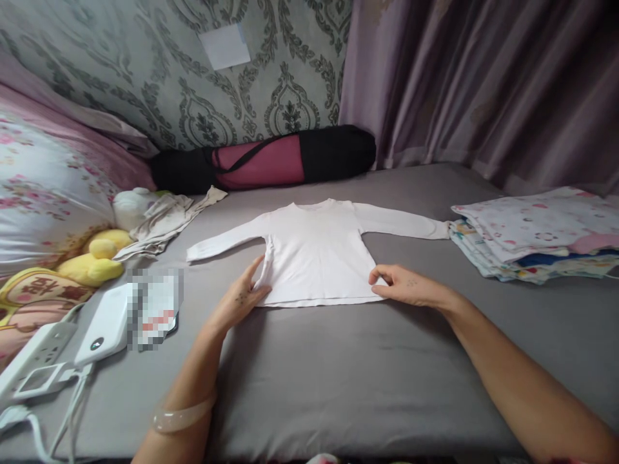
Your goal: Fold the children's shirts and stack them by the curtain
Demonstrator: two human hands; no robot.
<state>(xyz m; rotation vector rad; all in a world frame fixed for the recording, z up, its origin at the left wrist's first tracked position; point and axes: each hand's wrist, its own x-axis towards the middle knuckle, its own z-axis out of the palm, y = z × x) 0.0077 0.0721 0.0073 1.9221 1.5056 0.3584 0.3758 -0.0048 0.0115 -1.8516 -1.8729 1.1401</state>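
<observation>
A small white long-sleeved shirt (pixel 319 251) lies spread flat on the grey bed sheet (pixel 333 374), its neck away from me and both sleeves stretched out sideways. At the left end of its hem, my left hand (pixel 242 293) pinches the cloth between thumb and fingers. My right hand (pixel 406 283) grips the opposite hem corner, with thumb and forefinger closed on the fabric. The hem runs nearly straight between the two hands. A pale bangle (pixel 181 417) circles my left forearm.
Folded clothes (pixel 536 225) are stacked at the right. A black and dark-red long bag (pixel 261 161) lies along the wall. At left are a power strip (pixel 43 348), a white power bank (pixel 106 322), a yellow plush toy (pixel 91 264), a crumpled pale garment (pixel 159 222) and a floral pillow (pixel 48 187).
</observation>
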